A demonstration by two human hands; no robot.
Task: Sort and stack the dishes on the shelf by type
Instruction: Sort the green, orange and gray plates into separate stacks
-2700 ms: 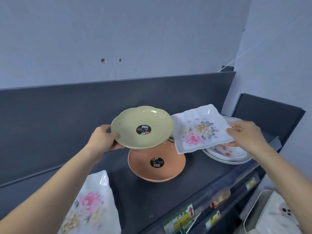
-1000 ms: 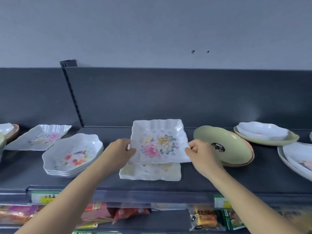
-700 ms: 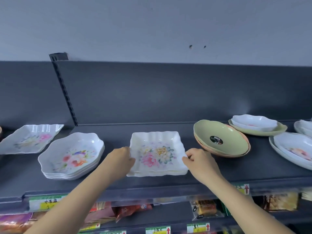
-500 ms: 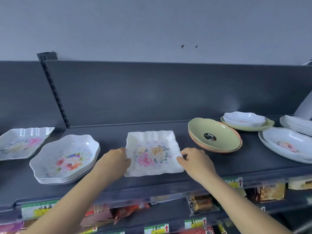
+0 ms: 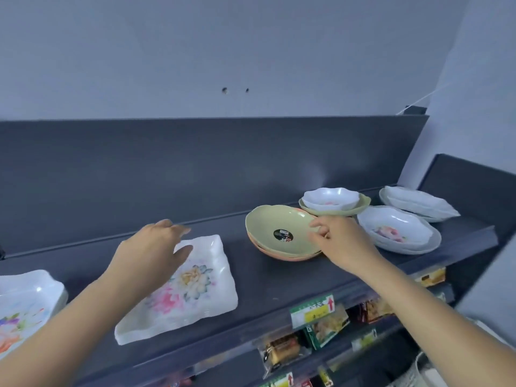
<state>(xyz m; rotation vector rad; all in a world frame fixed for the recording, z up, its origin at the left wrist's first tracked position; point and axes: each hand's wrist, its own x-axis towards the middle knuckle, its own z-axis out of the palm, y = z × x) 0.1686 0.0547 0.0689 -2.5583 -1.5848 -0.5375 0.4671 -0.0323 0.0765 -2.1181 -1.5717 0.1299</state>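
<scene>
A square white floral plate lies on the dark shelf, on top of another like it. My left hand hovers over its far left corner, fingers apart and empty. To the right a green bowl sits in an orange bowl. My right hand is at the green bowl's right rim, fingers loosely curled; whether they touch it I cannot tell. Behind stands a small white bowl on a green dish. Round white floral plates are stacked further right.
More white plates lie at the shelf's far right end, and white floral bowls at the left edge. Below the shelf lip with price tags hang packaged snacks. A dark back panel rises behind the dishes.
The square floral plate has been set down on its twin and both hands have let go. The right hand has gone right to the green bowl; the view swung right.
</scene>
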